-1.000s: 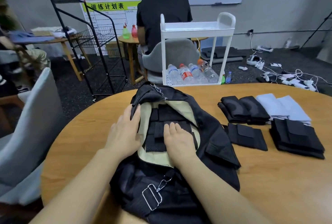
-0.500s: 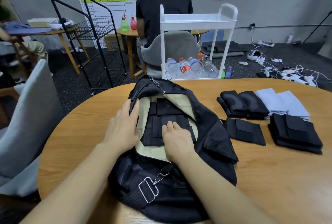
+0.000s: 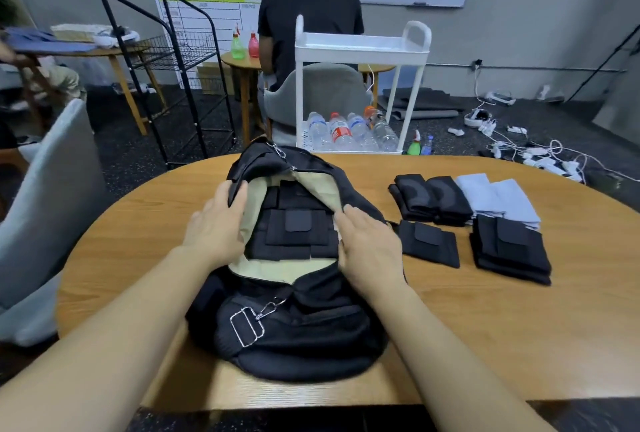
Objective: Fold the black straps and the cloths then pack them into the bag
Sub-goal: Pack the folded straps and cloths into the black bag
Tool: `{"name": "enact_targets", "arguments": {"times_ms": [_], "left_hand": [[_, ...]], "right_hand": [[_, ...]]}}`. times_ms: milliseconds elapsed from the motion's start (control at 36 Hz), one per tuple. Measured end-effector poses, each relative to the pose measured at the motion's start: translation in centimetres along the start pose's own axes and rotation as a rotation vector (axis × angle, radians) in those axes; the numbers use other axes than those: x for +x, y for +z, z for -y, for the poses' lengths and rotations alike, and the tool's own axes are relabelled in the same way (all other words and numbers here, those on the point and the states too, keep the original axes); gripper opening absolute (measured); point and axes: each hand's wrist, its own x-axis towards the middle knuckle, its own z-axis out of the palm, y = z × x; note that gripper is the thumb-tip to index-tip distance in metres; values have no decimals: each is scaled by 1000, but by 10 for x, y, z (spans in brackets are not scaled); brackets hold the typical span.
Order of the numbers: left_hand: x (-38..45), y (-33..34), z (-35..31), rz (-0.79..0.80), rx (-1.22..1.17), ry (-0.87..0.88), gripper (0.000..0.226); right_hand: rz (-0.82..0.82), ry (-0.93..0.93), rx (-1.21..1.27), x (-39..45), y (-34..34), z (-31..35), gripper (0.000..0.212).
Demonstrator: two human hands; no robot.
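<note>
While we held the bag (image 3: 287, 320) open on the table (image 3: 485, 320), our left hand (image 3: 216, 223) gripped its rim at 10 o'clock and our right hand (image 3: 369, 246), fingers straight and together, rested at 3. Folded black straps (image 3: 294, 227) lay inside. Next, we judged, came the strap (image 3: 427, 246), stack (image 3: 510, 251) and cloths (image 3: 498, 199) waiting at 3 o'clock.

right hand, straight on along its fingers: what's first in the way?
Probably the bag: the right hand points up-left along the opening's right edge, its fingertips already at the beige lining. Beyond lies the bag's far rim; depth is unclear.
</note>
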Motion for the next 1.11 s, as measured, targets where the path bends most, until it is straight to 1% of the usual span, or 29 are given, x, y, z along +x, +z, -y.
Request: {"name": "enact_targets", "arguments": {"times_ms": [56, 139, 194, 278, 333, 444, 500, 556, 611, 667, 778, 861, 1028, 1111], "left_hand": [[0, 1, -1, 4, 7, -17, 90], [2, 1, -5, 15, 25, -39, 90], [3, 3, -8, 18, 38, -47, 90], [5, 7, -11, 25, 49, -49, 90], [6, 8, -14, 32, 54, -52, 92], [6, 7, -16, 42, 72, -58, 94], [6, 7, -16, 45, 82, -59, 94], [7, 8, -16, 47, 96, -57, 95], [9, 7, -16, 45, 105, -53, 95], [10, 8, -15, 42, 104, -49, 95], [11, 10, -14, 31, 89, -34, 94], [10, 10, -14, 28, 82, -31, 95], [8, 10, -11, 9, 79, -7, 95], [8, 11, -11, 14, 88, -8, 96]], "right_hand": [[14, 99, -40, -14, -11, -24, 18], [128, 239, -68, -38, -21, -60, 23], [262, 306, -130, -50, -24, -80, 33], [484, 396, -210, -61, -19, -105, 54], [559, 397, -244, -62, -13, -115, 61], [644, 356, -283, -52, -3, -129, 63], [694, 353, -271, -44, 0, -132, 64], [738, 398, -220, -38, 3, -131, 62], [758, 465, -167, -32, 4, -130, 57], [763, 489, -170, -25, 2, -127, 50], [818, 477, -217, -12, -5, -125, 37], [797, 424, -272, -10, -10, -124, 25], [771, 391, -331, -11, -17, -117, 24], [733, 407, -331, -15, -19, -111, 26]]}}
